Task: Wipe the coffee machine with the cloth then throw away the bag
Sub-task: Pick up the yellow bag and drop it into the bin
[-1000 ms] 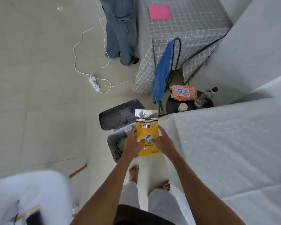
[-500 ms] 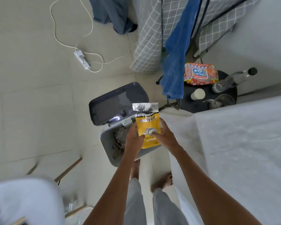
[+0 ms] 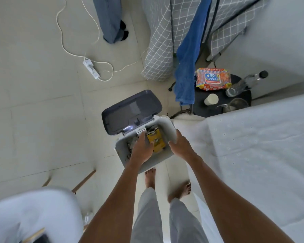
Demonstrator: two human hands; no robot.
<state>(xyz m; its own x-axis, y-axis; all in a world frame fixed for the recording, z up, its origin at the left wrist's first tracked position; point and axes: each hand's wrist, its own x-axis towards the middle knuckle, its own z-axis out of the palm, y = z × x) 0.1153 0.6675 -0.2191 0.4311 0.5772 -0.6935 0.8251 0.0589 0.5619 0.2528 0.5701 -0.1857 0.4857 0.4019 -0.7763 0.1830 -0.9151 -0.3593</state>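
A yellow bag with a silver top stands inside the open grey bin on the floor in front of me. The bin's dark lid is tipped back to the left. My left hand reaches down into the bin and grips the bag's left edge. My right hand hovers over the bin's right rim with its fingers spread, off the bag. Crumpled rubbish lies in the bin under my left hand. No coffee machine or cloth is in view.
A white-covered table fills the right side. Behind the bin a blue towel hangs beside a black stool bearing a wipes pack, bottle and cup. A power strip and cable lie on the floor; a person's legs stand at the back.
The bag has gone from in front of me, held in both hands, down into the bin. My right hand has come off it. The view has tilted downward.
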